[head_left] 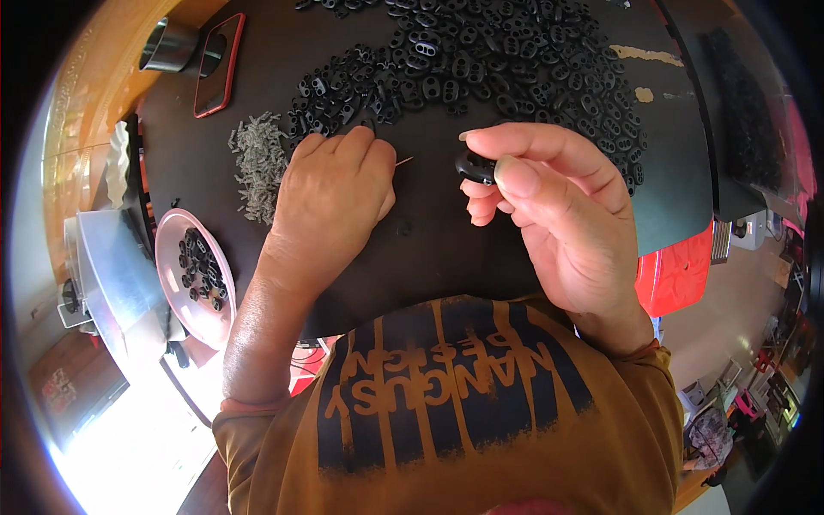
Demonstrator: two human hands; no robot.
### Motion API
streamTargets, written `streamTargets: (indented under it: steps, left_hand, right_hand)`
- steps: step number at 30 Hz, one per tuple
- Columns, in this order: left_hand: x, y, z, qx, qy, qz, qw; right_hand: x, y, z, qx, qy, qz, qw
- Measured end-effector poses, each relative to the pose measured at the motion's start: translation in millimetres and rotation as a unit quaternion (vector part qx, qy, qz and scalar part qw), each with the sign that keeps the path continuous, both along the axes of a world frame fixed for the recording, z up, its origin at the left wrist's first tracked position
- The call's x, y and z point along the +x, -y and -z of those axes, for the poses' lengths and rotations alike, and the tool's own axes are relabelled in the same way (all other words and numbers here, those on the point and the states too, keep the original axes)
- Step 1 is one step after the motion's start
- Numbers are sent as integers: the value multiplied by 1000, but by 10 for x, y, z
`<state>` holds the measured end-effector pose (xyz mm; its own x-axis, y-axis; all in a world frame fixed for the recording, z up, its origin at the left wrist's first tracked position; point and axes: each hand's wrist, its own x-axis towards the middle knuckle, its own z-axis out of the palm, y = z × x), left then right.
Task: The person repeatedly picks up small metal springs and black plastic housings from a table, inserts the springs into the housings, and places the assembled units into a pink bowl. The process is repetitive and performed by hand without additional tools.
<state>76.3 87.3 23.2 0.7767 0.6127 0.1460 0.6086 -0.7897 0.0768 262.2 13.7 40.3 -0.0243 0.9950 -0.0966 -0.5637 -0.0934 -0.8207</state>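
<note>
A right hand (566, 206) pinches a black oval piece (475, 170) between thumb and fingers above a dark desk (438, 232), near a heap of similar pieces (532, 60). The left hand (335, 176) curls beside small clear parts (257, 163), a thin stick (404, 160) jutting from its side; its fingertips are hidden, so its grip cannot be told.

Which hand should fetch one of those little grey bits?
Probably the left hand: it's right beside the grey bits, though its fingertips are hidden. The right hand is farther away and holds a black piece.
</note>
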Motion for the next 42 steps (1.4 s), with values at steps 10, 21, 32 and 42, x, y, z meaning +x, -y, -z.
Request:
streamTargets:
  steps: [10, 21, 32, 42]
  left_hand:
    - [49, 274, -203, -164, 322, -77, 929]
    - [72, 339, -280, -268, 439, -45, 856]
    - [177, 264, -233, -72, 474, -55, 876]
    - [193, 241, -195, -12, 462, -48, 886]
  right_hand:
    - [-72, -32, 29, 68, 49, 12, 996]
    - [-204, -43, 18, 100, 58, 27, 993]
    - [-279, -61, 34, 155, 163, 67, 972]
    - [-285, -78, 78, 220, 266, 91, 934]
